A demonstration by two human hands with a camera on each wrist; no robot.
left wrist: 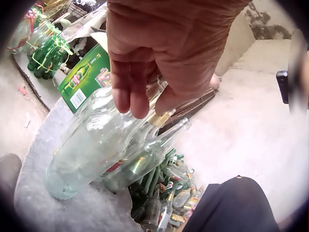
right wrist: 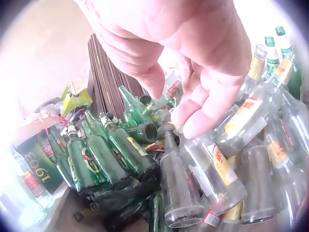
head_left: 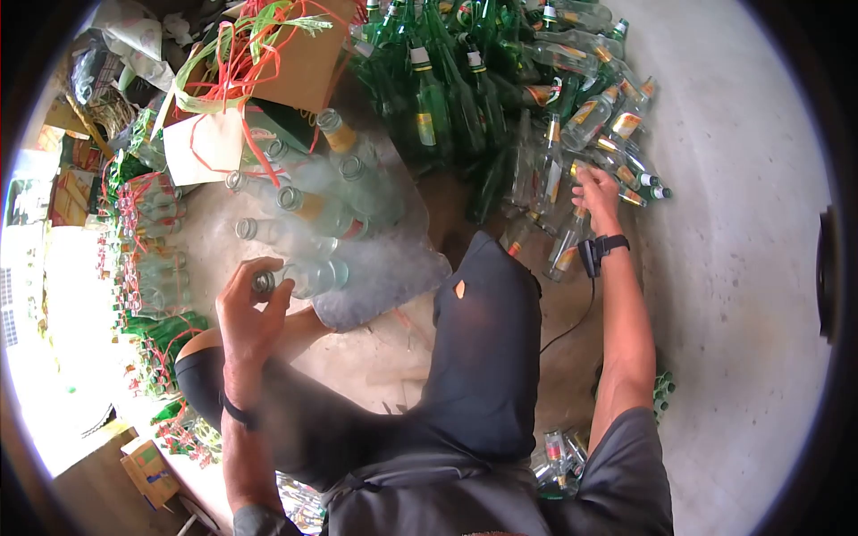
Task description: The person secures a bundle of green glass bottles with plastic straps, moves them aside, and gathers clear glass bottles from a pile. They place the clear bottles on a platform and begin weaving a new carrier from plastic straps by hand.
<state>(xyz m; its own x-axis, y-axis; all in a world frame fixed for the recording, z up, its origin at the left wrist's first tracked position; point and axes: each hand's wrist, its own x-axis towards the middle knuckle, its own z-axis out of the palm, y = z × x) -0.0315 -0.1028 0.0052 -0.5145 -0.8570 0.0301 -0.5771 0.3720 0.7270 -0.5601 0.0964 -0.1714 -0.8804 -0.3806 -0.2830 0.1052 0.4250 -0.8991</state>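
Observation:
In the head view my left hand has its fingers and thumb round the neck of a clear glass bottle. This bottle stands on a grey slab, as the left wrist view shows. Other clear bottles stand beside it. My right hand reaches into a heap of loose bottles, thumb and fingers apart. Under its fingertips in the right wrist view are the necks of clear bottles, one with a yellow and red label. Nothing shows between thumb and fingers there.
Many green bottles are heaped ahead of my knees. Tied bundles of bottles stand on the left. A cardboard box with red ties is beyond the slab. A pale wall is on the right.

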